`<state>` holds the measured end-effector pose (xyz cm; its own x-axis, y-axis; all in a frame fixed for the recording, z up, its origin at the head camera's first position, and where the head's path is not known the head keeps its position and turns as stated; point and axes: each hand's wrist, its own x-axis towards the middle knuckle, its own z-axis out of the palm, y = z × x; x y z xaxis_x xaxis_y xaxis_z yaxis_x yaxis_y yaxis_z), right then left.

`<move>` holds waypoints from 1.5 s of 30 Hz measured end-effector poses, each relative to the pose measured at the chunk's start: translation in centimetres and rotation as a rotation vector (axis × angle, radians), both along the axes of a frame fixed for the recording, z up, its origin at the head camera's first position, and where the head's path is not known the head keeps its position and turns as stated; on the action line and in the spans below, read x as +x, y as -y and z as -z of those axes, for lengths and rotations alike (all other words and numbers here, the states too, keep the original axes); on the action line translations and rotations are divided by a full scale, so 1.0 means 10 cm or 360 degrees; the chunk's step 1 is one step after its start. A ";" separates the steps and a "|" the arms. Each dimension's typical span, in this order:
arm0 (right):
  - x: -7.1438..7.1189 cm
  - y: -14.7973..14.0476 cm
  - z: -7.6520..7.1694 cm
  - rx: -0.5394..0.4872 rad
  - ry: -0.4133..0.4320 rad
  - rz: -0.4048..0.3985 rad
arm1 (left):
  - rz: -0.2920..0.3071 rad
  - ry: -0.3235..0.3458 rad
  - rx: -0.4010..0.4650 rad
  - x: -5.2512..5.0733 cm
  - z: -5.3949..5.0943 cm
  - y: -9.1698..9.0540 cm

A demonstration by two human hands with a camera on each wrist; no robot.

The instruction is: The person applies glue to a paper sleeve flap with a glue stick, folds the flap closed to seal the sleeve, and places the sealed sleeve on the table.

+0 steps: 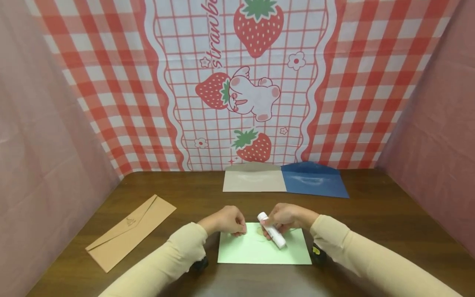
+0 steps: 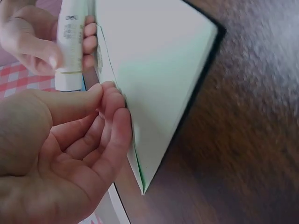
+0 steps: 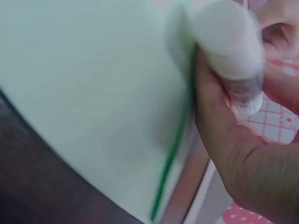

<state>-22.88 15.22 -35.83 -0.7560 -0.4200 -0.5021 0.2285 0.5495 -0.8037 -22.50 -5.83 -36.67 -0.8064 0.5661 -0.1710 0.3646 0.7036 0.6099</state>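
Observation:
A light green envelope lies on the table in front of the person, its flap side at the far edge. The left hand pinches that far edge, left of the middle; in the left wrist view, its thumb meets the curled fingers there. The right hand grips a white glue stick, held slanted over the envelope's right half. Some of its fingertips touch the flap edge beside a round pale mark. Small print shows on the glue stick, and part of the flap is hidden behind both hands.
A tan envelope lies angled at the left. Toward the back, a grey envelope and a blue envelope lie side by side with flaps raised. A strawberry-print cloth hangs behind the brown table.

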 end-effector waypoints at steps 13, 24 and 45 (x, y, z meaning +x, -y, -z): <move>-0.02 -0.02 0.05 -0.0032 0.0096 0.0096 | 0.0005 0.0054 0.0036 0.00 -0.02 -0.12; -0.05 -0.25 -0.12 -0.0121 0.0042 0.0027 | -0.0022 0.0213 0.0153 -0.02 0.04 -0.05; -0.11 -0.34 -0.06 -0.0106 0.0076 0.0038 | 0.0019 -0.0261 -0.0053 0.04 -0.14 0.26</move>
<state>-23.95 18.62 -35.26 -0.7420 -0.4360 -0.5093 0.2796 0.4891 -0.8262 -22.12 -8.38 -35.31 -0.8184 0.5719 -0.0561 0.4659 0.7174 0.5179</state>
